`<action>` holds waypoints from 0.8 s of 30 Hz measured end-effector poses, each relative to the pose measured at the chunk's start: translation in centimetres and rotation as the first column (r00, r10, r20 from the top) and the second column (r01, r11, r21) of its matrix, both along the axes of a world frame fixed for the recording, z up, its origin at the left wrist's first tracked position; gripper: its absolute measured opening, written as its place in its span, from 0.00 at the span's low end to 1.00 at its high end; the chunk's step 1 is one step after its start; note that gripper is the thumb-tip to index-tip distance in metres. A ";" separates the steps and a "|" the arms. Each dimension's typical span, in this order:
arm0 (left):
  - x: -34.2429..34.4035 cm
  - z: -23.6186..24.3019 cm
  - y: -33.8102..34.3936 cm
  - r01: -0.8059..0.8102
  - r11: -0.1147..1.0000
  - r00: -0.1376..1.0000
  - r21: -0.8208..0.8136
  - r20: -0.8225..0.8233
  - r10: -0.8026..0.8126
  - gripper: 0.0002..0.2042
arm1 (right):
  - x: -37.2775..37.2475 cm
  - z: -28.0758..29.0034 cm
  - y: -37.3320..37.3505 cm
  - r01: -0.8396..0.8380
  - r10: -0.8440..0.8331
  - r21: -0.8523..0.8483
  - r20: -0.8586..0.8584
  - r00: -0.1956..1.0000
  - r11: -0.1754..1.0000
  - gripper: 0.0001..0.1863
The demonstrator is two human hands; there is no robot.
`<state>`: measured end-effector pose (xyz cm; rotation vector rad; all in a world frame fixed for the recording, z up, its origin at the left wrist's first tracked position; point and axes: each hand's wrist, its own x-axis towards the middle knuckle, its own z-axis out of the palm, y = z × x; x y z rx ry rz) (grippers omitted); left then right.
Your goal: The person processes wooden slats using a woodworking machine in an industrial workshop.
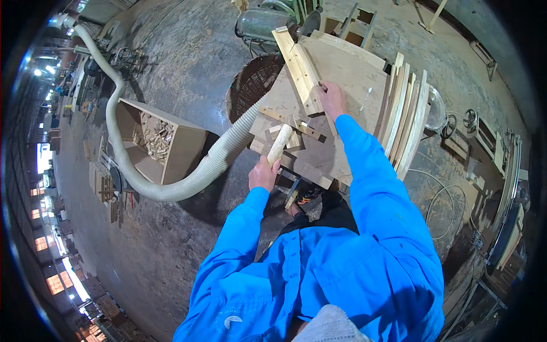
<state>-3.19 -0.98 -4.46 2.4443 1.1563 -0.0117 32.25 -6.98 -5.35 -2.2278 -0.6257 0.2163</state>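
Observation:
A short pale wooden piece [280, 142] is held upward in my left hand [263, 174], its fingers closed round the lower end. My right hand [333, 100] grips the lower part of a long light board [296, 62] with holes or dark spots along it, lying at the back left of the worktop [353, 159]. Small wooden blocks and strips [309, 130] lie between my hands. Several upright or leaning pale planks [411, 131] line the worktop's right side.
A ribbed white hose [228, 145] curves left past a wooden bin of offcuts [151, 137]. A wicker basket [246, 85] stands beside the worktop, with a green wheelbarrow [259, 25] behind it. Loose cables [436, 205] lie on the floor to the right.

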 end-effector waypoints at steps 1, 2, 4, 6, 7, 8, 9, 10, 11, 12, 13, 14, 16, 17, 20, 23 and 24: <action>0.1 0.1 0.0 0.005 1.000 1.000 0.009 -0.004 -0.005 0.24 | 0.3 0.0 0.2 0.000 -0.001 -0.049 -0.022 1.000 0.999 0.17; 0.1 0.2 0.0 0.009 1.000 1.000 0.020 -0.009 -0.009 0.24 | 0.7 0.0 0.6 -0.004 0.003 -0.050 -0.023 1.000 0.999 0.17; 0.3 0.4 -0.1 0.015 1.000 1.000 0.012 -0.010 -0.015 0.24 | 2.1 -0.6 1.3 -0.028 0.029 -0.025 0.063 0.998 0.999 0.16; 0.0 0.5 0.0 0.012 1.000 1.000 0.008 -0.018 -0.012 0.24 | 3.1 -0.8 2.7 -0.046 0.048 -0.038 0.033 0.998 0.998 0.15; -0.2 0.6 0.2 0.002 1.000 0.999 -0.014 -0.036 -0.003 0.24 | 3.3 -0.8 3.5 -0.064 0.064 -0.048 0.004 0.998 0.997 0.15; -0.6 0.7 0.4 -0.009 0.999 0.999 -0.036 -0.054 0.007 0.24 | 3.3 -0.8 4.5 -0.073 0.073 -0.048 -0.004 0.997 0.996 0.15; -0.4 0.7 0.4 -0.003 0.999 0.999 -0.038 -0.051 0.001 0.24 | 4.1 -1.3 4.9 -0.073 0.074 -0.038 0.021 0.997 0.997 0.15; -0.3 0.6 0.3 0.011 0.999 0.999 -0.034 -0.030 -0.012 0.23 | 4.9 -1.7 5.2 -0.074 0.075 -0.030 0.044 0.996 0.997 0.15; -0.1 0.4 0.3 0.025 0.999 1.000 -0.031 -0.010 -0.025 0.23 | 5.8 -2.0 5.4 -0.066 0.068 -0.034 0.046 0.997 0.997 0.15; 0.0 0.5 0.3 0.024 0.999 1.000 -0.033 -0.013 -0.025 0.23 | 6.1 -2.1 6.0 -0.054 0.054 -0.020 0.023 0.998 0.998 0.15; 0.2 0.6 0.1 0.026 0.999 1.000 -0.025 -0.003 -0.026 0.22 | 6.2 -2.3 6.2 -0.038 0.038 -0.007 0.001 0.999 0.999 0.15; 0.4 0.7 0.0 0.030 0.999 1.000 -0.018 0.007 -0.030 0.22 | 6.5 -2.5 6.2 -0.035 0.035 -0.010 0.000 0.999 0.999 0.15; 0.2 0.6 0.2 0.019 1.000 1.000 -0.025 0.007 -0.018 0.21 | 6.4 -2.2 6.8 -0.051 0.051 0.004 -0.015 0.999 0.999 0.16; 0.2 0.6 0.2 0.012 0.999 1.000 -0.031 0.011 -0.012 0.20 | 6.3 -2.1 6.9 -0.052 0.052 0.002 -0.019 0.998 0.999 0.16; 0.4 0.9 0.4 0.004 1.000 1.000 -0.025 0.029 -0.004 0.20 | 6.2 -1.8 7.4 -0.055 0.055 0.004 0.007 0.998 0.998 0.17; 1.2 0.7 0.5 0.006 1.000 0.999 -0.013 0.043 -0.006 0.20 | 7.2 -2.1 7.3 -0.050 0.050 0.014 0.034 0.998 0.999 0.16; 1.5 0.4 0.5 0.010 1.000 0.999 -0.014 0.045 -0.009 0.20 | 7.6 -2.3 7.3 -0.047 0.046 0.014 0.037 0.998 0.999 0.16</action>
